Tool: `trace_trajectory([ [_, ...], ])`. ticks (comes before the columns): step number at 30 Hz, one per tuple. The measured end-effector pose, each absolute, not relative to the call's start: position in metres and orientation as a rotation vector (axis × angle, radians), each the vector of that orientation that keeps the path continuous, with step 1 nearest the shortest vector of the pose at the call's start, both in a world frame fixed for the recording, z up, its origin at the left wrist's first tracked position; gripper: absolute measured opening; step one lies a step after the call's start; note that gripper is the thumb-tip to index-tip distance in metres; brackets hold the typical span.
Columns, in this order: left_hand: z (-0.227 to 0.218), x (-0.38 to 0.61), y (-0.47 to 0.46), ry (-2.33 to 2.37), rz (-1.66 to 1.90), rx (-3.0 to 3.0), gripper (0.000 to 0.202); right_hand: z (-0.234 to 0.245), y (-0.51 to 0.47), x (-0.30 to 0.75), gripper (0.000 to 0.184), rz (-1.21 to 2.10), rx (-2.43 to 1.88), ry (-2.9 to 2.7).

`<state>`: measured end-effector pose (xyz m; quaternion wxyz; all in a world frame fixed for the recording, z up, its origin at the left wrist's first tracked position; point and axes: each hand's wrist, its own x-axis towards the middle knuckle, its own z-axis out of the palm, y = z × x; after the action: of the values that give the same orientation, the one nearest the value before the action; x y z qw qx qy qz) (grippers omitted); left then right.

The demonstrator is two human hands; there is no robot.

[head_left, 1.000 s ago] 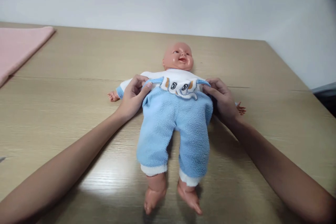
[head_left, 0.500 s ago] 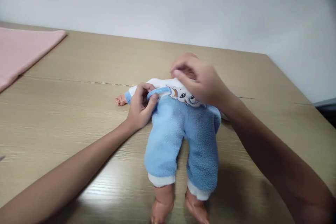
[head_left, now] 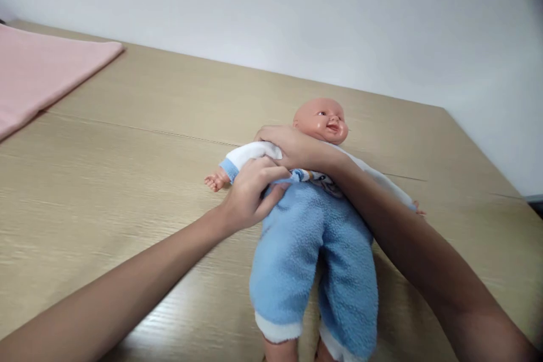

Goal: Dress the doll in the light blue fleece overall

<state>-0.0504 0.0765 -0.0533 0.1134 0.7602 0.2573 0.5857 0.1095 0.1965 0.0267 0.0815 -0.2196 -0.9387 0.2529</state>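
A baby doll (head_left: 320, 120) lies on its back with its bald head at the far end and its feet towards me. It wears a white long-sleeved top (head_left: 254, 151) and fleecy blue overalls (head_left: 288, 237) with white cuffs. At the overalls' upper edge on the left, the fingers of my left hand (head_left: 257, 189) are closed on the blue cloth, near the strap. My right hand (head_left: 288, 144) reaches across the doll's chest and curls over its shoulder on the left; its fingertips are hidden. My right forearm covers part of the printed bib (head_left: 316, 175).
A folded pink cloth (head_left: 51, 73) lies at the far left of the wooden table (head_left: 148, 192). Behind the table's back edge rises a pale wall (head_left: 271, 17). The table's right edge slants down towards a dark object at the far right.
My right hand has moved left and down from the doll's head to its shoulder, uncovering the face. My left hand has turned over at the strap. The doll appears further right and lower.
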Motion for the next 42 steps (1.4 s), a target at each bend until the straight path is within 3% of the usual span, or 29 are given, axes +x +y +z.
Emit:
trace_trajectory([
  [6, -0.051, -0.053, 0.073, 0.597, 1.599, 2.451, 0.017, 0.021, 0.188, 0.121, 0.026, 0.942, -0.604, -2.402],
  [11, -0.052, -0.056, 0.072, 0.651, 1.520, 2.461, 0.015, 0.022, 0.192, 0.134, 0.015, 1.230, -0.760, -2.146],
  [16, -0.055, -0.059, 0.072, 0.667, 1.581, 2.406, 0.016, 0.027, 0.191, 0.138, 0.035, 1.408, -0.772, -2.030],
  [21, -0.057, -0.062, 0.072, 0.671, 1.793, 2.442, 0.013, 0.025, 0.194, 0.142, 0.023, 1.527, -0.662, -2.065],
  [28, -0.054, -0.057, 0.067, 0.681, 1.854, 2.254, 0.005, 0.037, 0.197, 0.150, 0.016, 1.365, -0.577, -2.353],
  [33, -0.064, -0.049, 0.069, 0.700, 1.952, 1.816, 0.013, 0.036, 0.196, 0.149, 0.021, 1.178, -0.566, -2.475],
  [38, -0.058, -0.046, 0.067, 0.777, 1.984, 1.760, 0.013, 0.021, 0.199, 0.144, 0.020, 1.011, -0.496, -2.549],
  [42, -0.046, -0.049, 0.072, 1.020, 1.937, 1.601, 0.013, 0.026, 0.199, 0.142, 0.011, 1.114, -0.545, -2.560],
])
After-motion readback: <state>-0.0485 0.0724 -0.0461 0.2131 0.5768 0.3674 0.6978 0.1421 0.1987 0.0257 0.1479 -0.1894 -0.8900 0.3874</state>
